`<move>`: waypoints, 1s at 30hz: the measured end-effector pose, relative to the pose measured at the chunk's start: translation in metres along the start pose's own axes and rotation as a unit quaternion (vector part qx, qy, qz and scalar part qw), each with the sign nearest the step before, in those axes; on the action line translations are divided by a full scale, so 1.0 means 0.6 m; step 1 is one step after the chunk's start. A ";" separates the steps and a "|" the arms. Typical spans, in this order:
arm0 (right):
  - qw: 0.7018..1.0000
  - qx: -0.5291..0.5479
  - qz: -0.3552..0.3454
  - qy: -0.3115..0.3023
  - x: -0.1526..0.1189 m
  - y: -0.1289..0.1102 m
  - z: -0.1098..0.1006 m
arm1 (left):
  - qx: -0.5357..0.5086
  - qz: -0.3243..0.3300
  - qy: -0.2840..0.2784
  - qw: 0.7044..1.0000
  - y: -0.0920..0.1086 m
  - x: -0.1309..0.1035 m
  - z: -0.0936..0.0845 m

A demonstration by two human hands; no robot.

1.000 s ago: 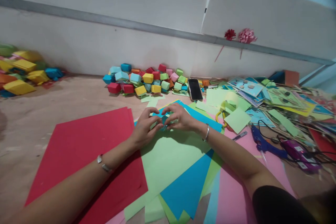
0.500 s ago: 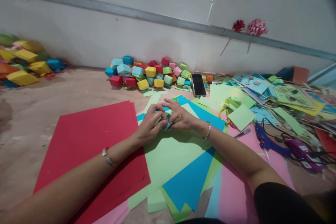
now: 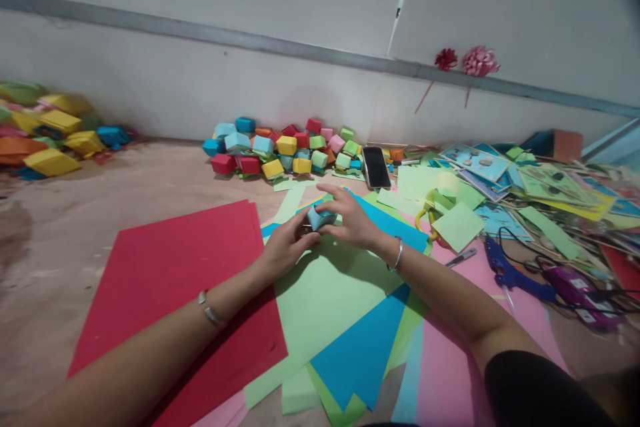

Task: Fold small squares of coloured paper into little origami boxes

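A: Where's the box?
B: Light-blue paper box (image 3: 320,217), held up between the hands, over the far part of the green sheet (image 3: 325,307).

A: State of the hands?
B: Right hand (image 3: 353,220): thumb and fingers closed about the box's right side, one finger lifted above it. Left hand (image 3: 287,247): curled narrow at the box's left side, thumb low. Seems to touch; can't tell if it grips.

A: What could go wrong?
B: Crushing, I'd judge. Looks like thin paper; too hard a pinch might buckle a wall. Too slack, with the left grip unsure, it could twist or drop.

A: And underneath?
B: Overlapping sheets. Green lies over the blue sheet (image 3: 357,343); red sheet (image 3: 185,293) under the left forearm, pink sheet (image 3: 445,373) off right. They look loose; a dragging wrist might shift or crease them.

A: Anything in the way?
B: Cutter (image 3: 461,257) just beside the right forearm, blade too small to make out. Glue gun (image 3: 520,278) farther right; hot or cold, can't tell. A swung right elbow might catch either. Ahead, the block heap (image 3: 287,145) stands before the wall (image 3: 175,87), phone (image 3: 377,168) at its right end. Cards (image 3: 473,161) pile up beyond that.
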State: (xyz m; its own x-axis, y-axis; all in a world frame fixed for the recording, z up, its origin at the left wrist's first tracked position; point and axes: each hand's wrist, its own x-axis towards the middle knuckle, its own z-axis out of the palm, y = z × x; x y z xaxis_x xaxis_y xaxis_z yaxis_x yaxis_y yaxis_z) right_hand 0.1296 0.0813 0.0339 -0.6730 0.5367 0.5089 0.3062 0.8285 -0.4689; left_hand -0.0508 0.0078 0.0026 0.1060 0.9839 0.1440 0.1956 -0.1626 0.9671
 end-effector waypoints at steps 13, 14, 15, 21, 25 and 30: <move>0.995 -0.007 -0.099 0.004 0.005 -0.006 -0.004 | 0.146 0.105 0.047 0.983 -0.014 -0.001 -0.002; 0.994 -0.014 -0.105 0.009 0.004 -0.008 -0.003 | 0.171 0.128 0.067 0.975 -0.016 -0.001 -0.002; 0.994 -0.023 -0.106 0.017 0.003 -0.010 -0.001 | 0.189 0.146 0.086 0.967 -0.017 -0.001 -0.002; 0.993 -0.104 -0.055 0.021 0.004 -0.019 0.022 | 0.195 0.104 0.184 0.958 -0.018 0.008 -0.014; 0.973 -0.196 -0.057 -0.111 0.006 -0.032 0.026 | 0.175 0.031 0.192 0.965 -0.005 0.012 -0.027; 0.941 -0.285 -0.021 -0.183 0.000 -0.052 0.016 | 0.198 -0.050 0.150 0.967 0.010 0.019 -0.034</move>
State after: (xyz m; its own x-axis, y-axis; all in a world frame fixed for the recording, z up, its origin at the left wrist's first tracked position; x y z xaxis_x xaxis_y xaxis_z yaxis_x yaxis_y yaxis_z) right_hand 0.1135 0.0540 0.0419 -0.8475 0.4972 0.1859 0.5151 0.8549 0.0618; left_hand -0.0681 0.0196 0.0141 -0.2077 0.9640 0.1661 0.5552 -0.0236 0.8314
